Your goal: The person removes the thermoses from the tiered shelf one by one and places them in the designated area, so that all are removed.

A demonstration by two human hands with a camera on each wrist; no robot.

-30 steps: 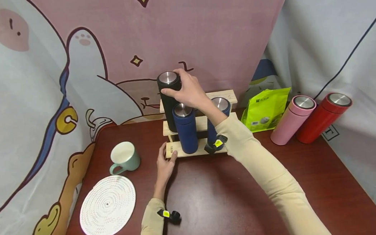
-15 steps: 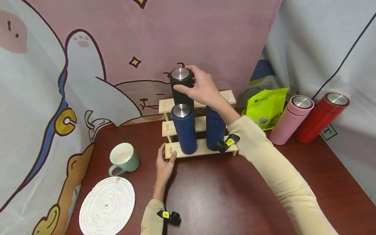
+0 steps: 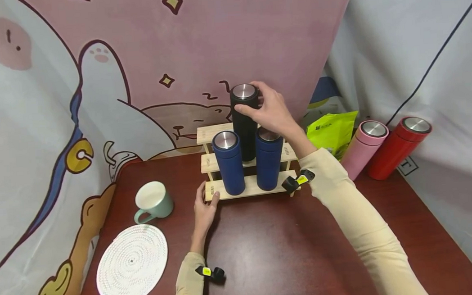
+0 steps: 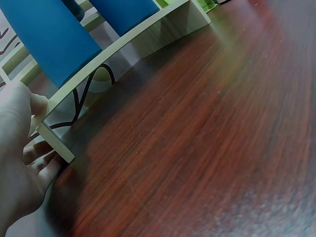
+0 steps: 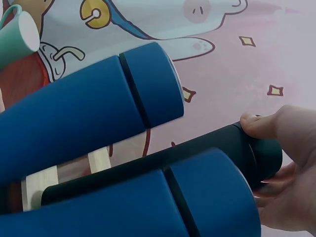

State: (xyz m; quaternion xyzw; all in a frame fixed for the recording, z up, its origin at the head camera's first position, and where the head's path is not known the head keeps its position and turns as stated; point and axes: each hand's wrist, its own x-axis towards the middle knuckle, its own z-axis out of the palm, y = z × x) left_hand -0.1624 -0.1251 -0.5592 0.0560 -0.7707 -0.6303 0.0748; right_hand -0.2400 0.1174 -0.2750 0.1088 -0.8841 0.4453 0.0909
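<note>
My right hand (image 3: 273, 111) grips a black thermos flask (image 3: 244, 124) near its silver lid, thumb in front and fingers behind. The flask is upright at the middle tier of a three-step wooden rack (image 3: 222, 191); whether its base touches the tier I cannot tell. In the right wrist view the black flask (image 5: 207, 153) lies between two blue flasks. On the lowest step stand the left blue flask (image 3: 230, 166) and the right blue flask (image 3: 268, 163). My left hand (image 3: 204, 210) holds the left end of that step, thumb on top and fingers around its edge, as the left hand (image 4: 22, 143) shows.
A mint mug (image 3: 154, 201) and a white round woven mat (image 3: 132, 264) lie on the left of the brown table (image 3: 263, 254). To the right are a lime-green pouch (image 3: 330, 130), a pink flask (image 3: 363, 146) and a red flask (image 3: 400, 146). A patterned cloth hangs behind.
My right hand has carried the black flask rightward, from the rack's left side behind the left blue flask to between the two blue ones. The left hand keeps its hold on the rack.
</note>
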